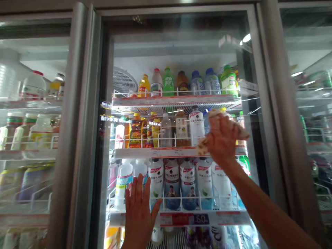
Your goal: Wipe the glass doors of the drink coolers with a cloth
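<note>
Cooler door [181, 52]: my left hand [138, 211] flat, fingers apart, braces it; right hand [221, 140] grip clamped on cloth [202, 148]. Should press evenly, overlap strokes.

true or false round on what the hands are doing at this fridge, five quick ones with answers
1. The right hand holds a cloth against the glass door. True.
2. The left hand lies flat on the glass. True.
3. The left hand holds a bottle. False: it holds nothing.
4. The cloth is below the left hand. False: it is higher and to the right.
5. The shelves behind the glass are bare. False: bottles stand in rows on them.
</note>
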Demonstrator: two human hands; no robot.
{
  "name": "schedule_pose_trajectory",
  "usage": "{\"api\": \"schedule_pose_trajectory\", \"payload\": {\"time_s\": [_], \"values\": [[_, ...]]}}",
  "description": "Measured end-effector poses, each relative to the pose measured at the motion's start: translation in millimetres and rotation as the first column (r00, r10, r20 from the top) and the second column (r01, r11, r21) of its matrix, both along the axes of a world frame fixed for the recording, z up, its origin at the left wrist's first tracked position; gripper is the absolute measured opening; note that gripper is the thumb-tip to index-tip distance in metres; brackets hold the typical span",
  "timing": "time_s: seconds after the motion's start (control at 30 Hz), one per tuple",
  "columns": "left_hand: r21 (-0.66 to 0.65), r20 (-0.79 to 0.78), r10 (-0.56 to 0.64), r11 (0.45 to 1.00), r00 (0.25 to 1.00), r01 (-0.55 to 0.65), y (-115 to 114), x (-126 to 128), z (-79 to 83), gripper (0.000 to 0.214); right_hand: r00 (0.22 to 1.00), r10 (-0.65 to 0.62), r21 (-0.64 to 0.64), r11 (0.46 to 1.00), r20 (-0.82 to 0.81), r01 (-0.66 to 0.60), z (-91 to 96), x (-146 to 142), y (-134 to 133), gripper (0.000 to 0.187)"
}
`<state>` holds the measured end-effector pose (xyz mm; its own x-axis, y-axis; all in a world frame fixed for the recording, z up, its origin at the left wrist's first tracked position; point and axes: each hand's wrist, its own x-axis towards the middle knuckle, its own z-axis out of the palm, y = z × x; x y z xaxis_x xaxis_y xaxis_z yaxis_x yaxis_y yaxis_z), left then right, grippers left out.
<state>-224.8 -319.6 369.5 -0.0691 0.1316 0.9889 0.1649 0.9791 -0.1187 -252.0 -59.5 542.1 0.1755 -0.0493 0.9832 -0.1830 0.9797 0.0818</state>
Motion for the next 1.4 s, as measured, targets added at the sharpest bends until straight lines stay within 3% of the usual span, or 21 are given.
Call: {"api": "schedule_pose_trajectory", "payload": {"time_s": [0.07,0.13,0.23,0.3,0.37,0.43,0.5,0.57,0.6,0.67,0.73,0.8,0.93,1.0,1.07,1.17,1.23,1.33,1.4], "values": [[0.015,0.012,0.003,1.0,1.0,-0.003,1.9,0.6,-0.4,0.066,1.0,-0.012,-0.112,0.994,-0.003,0.012,3.6,-1.5,26.3,0.05],[0.034,0.021,0.005,0.999,1.0,-0.005,5.1,1.3,-0.4,0.067,1.0,-0.006,-0.099,0.995,-0.011,0.005,-10.0,-0.4,23.1,0.05],[0.062,0.047,0.004,0.998,0.999,-0.007,9.6,2.3,0.4,0.067,0.999,0.054,0.147,0.988,-0.01,-0.052,-54.3,6.1,-21.6,0.049],[0.074,0.052,-0.003,0.997,0.999,-0.001,11.2,3.3,1.3,0.067,0.991,0.128,0.371,0.919,0.038,-0.133,-79.9,10.7,-47.6,0.046],[0.08,0.044,-0.016,0.997,0.999,0.012,12.1,5.0,2.1,0.068,0.985,0.16,0.449,0.877,0.062,-0.17,-88.6,13.3,-50.5,0.044],[0.079,0.035,-0.028,0.997,0.999,0.025,13.4,7.3,3.9,0.067,0.99,0.142,0.341,0.929,0.024,-0.141,-80.3,13.0,-31.3,0.045],[0.065,0.013,-0.037,0.997,0.999,0.036,16.5,9.1,8.3,0.067,0.994,0.108,0.148,0.984,-0.031,-0.102,-66.2,10.2,-7.7,0.048],[0.041,-0.005,-0.045,0.998,0.999,0.045,21.0,9.1,16.0,0.065,0.994,0.095,0.026,0.995,-0.048,-0.094,-61.0,7.5,1.2,0.051],[0.028,-0.01,-0.048,0.998,0.999,0.048,23.2,8.2,20.6,0.063,0.994,0.106,0.029,0.994,-0.034,-0.105,-64.8,7.3,-2.4,0.053],[0.013,-0.005,-0.051,0.999,0.999,0.051,26.5,5.2,29.5,0.057,0.987,0.156,0.162,0.974,0.026,-0.158,-83.5,10.2,-20.4,0.056],[0.012,-0.002,-0.052,0.999,0.999,0.052,27.5,1.8,35.3,0.053,0.973,0.207,0.346,0.91,0.099,-0.229,-105.1,15.0,-39.1,0.057],[0.01,-0.001,-0.051,0.999,0.999,0.051,26.2,-0.9,36.8,0.051,0.968,0.222,0.418,0.873,0.117,-0.251,-114.6,17.0,-44.1,0.057],[-0.001,-0.006,-0.056,0.998,0.998,0.056,22.1,-3.0,33.1,0.05,0.987,0.157,0.155,0.975,0.027,-0.159,-92.8,12.1,-20.7,0.055],[-0.001,0.007,-0.047,0.999,0.999,0.047,21.5,-3.0,31.7,0.051,0.99,0.143,0.075,0.987,0.006,-0.143,-85.9,11.0,-19.1,0.056],[-0.004,0.017,-0.033,0.999,0.999,0.033,21.8,-2.9,31.6,0.053,0.985,0.167,0.135,0.976,0.036,-0.171,-95.0,13.1,-31.9,0.059],[0.002,0.021,-0.033,0.999,0.999,0.033,22.3,-2.6,32.4,0.054,0.97,0.211,0.324,0.915,0.124,-0.241,-125.3,17.5,-50.2,0.062],[0.007,0.022,-0.046,0.999,0.999,0.046,22.1,-2.4,32.8,0.054,0.973,0.189,0.331,0.917,0.129,-0.222,-138.2,15.9,-39.5,0.062],[0.004,0.031,-0.067,0.998,0.997,0.067,21.5,-2.4,32.8,0.055,0.996,0.094,0.07,0.993,0.011,-0.094,-134.5,7.7,9.1,0.059],[0.003,0.032,-0.08,0.997,0.996,0.08,21.3,-3.0,32.7,0.057,0.997,0.044,-0.14,0.989,-0.069,-0.054,-127.6,4.6,35.8,0.058]]}}
